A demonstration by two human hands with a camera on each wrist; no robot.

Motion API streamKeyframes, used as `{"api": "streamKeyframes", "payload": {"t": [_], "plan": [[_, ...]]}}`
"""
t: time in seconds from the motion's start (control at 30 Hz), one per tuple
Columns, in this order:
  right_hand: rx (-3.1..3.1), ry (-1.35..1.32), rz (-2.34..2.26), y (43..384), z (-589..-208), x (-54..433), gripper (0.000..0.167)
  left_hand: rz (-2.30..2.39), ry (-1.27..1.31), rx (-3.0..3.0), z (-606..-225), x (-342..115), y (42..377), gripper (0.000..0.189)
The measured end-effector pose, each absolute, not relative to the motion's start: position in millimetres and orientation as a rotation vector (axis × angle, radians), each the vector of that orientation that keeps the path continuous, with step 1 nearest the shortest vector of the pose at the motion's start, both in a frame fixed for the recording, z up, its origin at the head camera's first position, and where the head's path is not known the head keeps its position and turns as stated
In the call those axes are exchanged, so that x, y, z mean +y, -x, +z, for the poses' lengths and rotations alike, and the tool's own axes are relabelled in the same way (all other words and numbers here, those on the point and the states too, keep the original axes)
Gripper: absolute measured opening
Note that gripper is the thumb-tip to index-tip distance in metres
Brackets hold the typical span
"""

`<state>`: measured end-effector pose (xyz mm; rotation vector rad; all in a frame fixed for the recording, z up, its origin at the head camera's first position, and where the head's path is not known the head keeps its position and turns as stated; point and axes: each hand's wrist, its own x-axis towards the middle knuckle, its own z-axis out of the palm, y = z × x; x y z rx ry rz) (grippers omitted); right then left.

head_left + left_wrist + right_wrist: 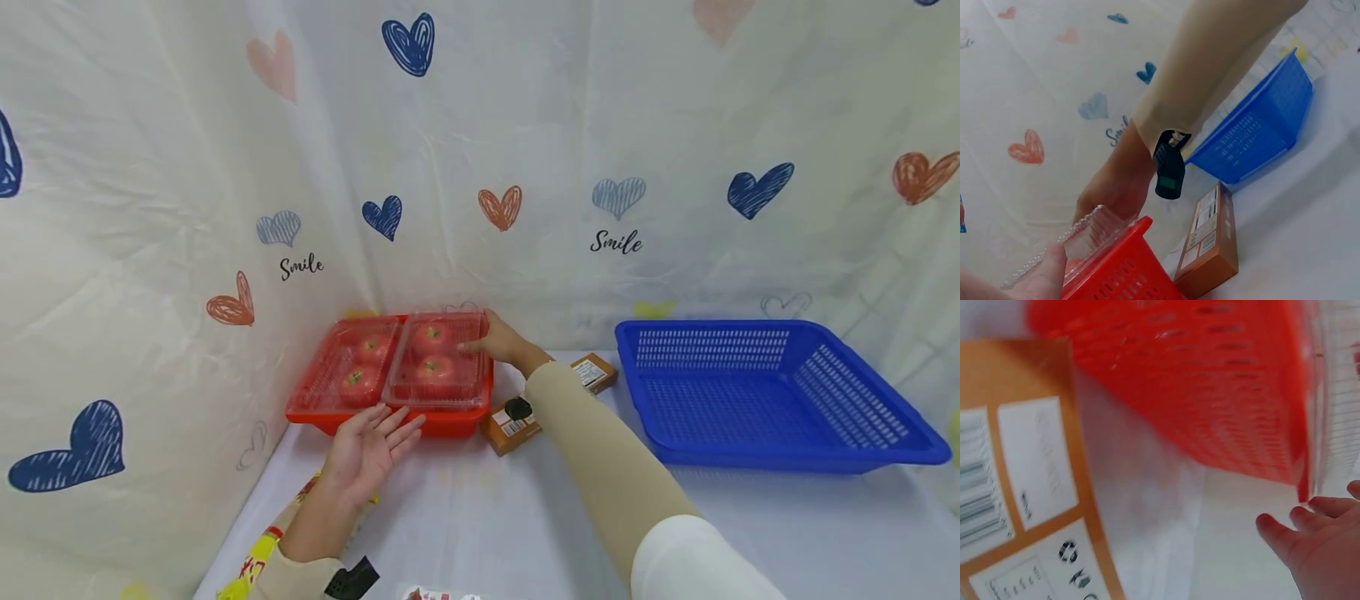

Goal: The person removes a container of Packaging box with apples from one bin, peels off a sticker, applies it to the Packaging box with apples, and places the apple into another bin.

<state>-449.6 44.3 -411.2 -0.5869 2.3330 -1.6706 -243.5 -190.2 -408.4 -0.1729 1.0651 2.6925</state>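
Observation:
Two clear plastic boxes of red apples lie in a red basket (450, 423) at the back left. My right hand (504, 340) holds the right-hand plastic box (408, 392) at its right end, thumb over the lid. In the right wrist view the fingers of that hand (1329, 544) are at the edge of the box, beside the basket rim. My left hand (367, 458) is palm up in front of the basket, its fingers straight and their tips close to the front edges of the boxes. The left-hand plastic box (360, 362) lies untouched beside the other.
Brown cardboard boxes (513, 429) with white labels lie right of the red basket, partly behind my right forearm. A blue basket (780, 454) stands at the right. A yellow and red package (258, 558) lies under my left forearm. A heart-print curtain (450, 125) hangs behind.

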Motion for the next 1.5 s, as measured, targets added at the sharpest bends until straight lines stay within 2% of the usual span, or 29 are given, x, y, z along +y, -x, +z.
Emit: {"api": "streamKeyframes", "payload": {"t": [0.27, 0.53, 0.67, 1.07, 1.27, 1.5], "plan": [[2.340, 0.393, -1.731, 452.5, -404.9, 43.4, 0.088, 2.761, 0.243, 0.914, -412.5, -190.3, 250.0, 0.080], [2.395, 0.278, -1.777, 450.9, -401.1, 46.9, 0.104, 2.768, 0.295, 0.920, -411.4, -184.5, 255.6, 0.082], [2.409, 0.247, -1.786, 450.4, -400.8, 47.6, 0.107, 2.765, 0.306, 0.925, -410.7, -184.0, 256.1, 0.077], [2.372, 0.299, -1.910, 442.3, -402.9, 46.3, 0.111, 2.712, 0.413, 1.095, -415.1, -181.5, 256.4, 0.052], [2.366, 0.421, -1.842, 434.9, -384.7, 52.5, 0.109, 2.657, 0.340, 1.351, -413.6, -179.2, 255.9, 0.043], [2.392, 0.418, -1.766, 422.2, -357.6, 65.0, 0.118, 2.621, 0.293, 1.534, -402.2, -170.7, 252.7, 0.039]]}}
